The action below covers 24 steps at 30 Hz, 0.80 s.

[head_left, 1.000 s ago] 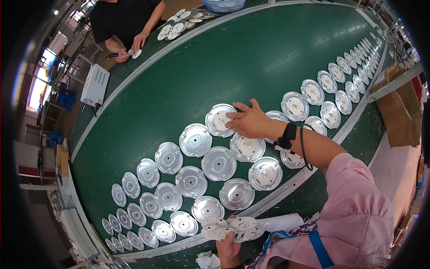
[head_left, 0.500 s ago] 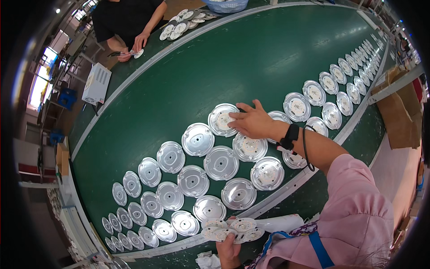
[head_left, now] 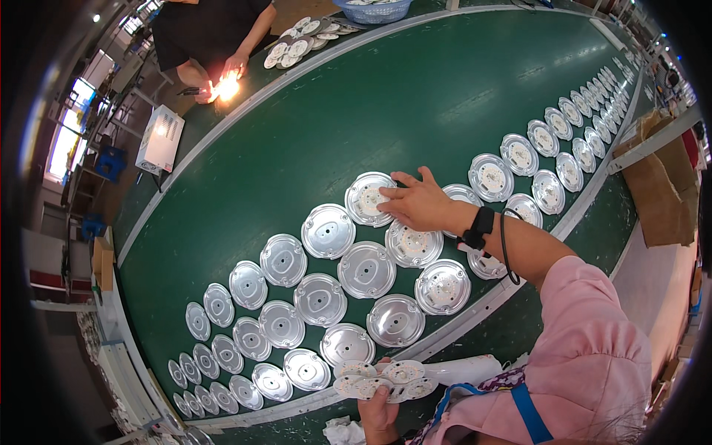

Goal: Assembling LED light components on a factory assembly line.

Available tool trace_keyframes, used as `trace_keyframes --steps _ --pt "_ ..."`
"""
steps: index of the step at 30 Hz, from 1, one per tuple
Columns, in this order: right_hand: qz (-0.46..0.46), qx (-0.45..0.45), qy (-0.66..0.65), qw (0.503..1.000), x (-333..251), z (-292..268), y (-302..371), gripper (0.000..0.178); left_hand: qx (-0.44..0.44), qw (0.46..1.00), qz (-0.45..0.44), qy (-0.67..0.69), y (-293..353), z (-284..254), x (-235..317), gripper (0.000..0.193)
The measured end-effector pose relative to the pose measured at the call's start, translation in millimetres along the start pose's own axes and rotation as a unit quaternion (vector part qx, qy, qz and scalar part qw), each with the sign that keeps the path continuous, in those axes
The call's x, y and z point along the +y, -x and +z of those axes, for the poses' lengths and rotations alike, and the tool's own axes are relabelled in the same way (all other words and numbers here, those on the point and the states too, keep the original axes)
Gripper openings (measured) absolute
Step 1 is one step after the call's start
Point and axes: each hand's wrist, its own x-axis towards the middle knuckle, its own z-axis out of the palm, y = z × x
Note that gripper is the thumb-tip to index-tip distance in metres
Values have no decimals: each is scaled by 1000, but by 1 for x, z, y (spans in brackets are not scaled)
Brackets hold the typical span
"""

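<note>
My right hand [head_left: 417, 202], fingers spread, has its fingertips on a round white LED board [head_left: 367, 200] seated in a shiny metal disc [head_left: 353, 215] of the far row. My left hand [head_left: 380, 415], near the front edge, is closed around several joined or overlapping white round LED boards [head_left: 386, 380]; I cannot tell which. Left of my right hand, bare silver discs such as this one [head_left: 328, 231] lie in three slanting rows. Discs to the right, among them one with a white board [head_left: 492, 178], carry boards in their middles.
The discs lie on a green conveyor belt [head_left: 297, 148] with a grey metal rim [head_left: 475, 305]. Across it, a person [head_left: 211, 37] works beside a bright glow [head_left: 225, 87], a white box-shaped device [head_left: 159, 137] and piled boards [head_left: 297, 46]. A blue basket [head_left: 374, 10] stands behind; a cardboard box [head_left: 660, 182] is at right.
A bright light has come on at the other person's hands across the belt. My two hands have stayed practically in place.
</note>
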Motion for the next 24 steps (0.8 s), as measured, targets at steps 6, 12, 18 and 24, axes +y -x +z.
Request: trace_keyframes --steps 6,12,18,24 --pt "5 -5 -4 1000 -1 0 1 24 4 1000 -3 -1 0 -1 1 59" --pt "3 -5 1 1000 -1 -2 0 24 5 1000 0 -9 2 -1 2 59" --pt "1 4 2 1000 -2 -3 -1 22 10 1000 4 -16 3 -1 5 61" --pt "1 8 13 1000 -1 -5 -1 21 -7 1000 4 -14 1 1 6 61"
